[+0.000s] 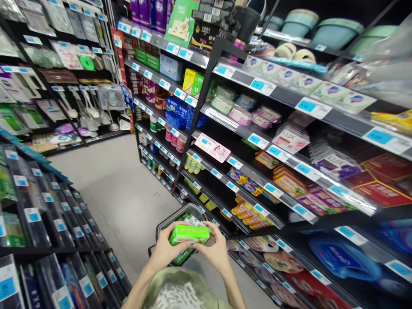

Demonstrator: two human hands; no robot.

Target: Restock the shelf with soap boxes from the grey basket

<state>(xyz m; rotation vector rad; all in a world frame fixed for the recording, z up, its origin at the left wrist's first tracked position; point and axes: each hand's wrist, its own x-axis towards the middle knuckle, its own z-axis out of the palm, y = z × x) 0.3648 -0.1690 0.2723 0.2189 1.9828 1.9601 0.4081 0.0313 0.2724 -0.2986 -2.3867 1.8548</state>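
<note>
A bright green pack of bar soap with lettering along its side is held level in front of my body. My left hand grips its left end, the thumb along the near lower edge. My right hand closes on the right end with fingertips and thumb. Below and just beyond the pack is a dark shopping basket, partly hidden by my hands. Several green and white packages lie in the basket.
A long shelf unit on the right carries boxed soaps, Lux packs, orange packs and basins. Another rack borders the left. Grey aisle floor runs between them toward hanging household goods.
</note>
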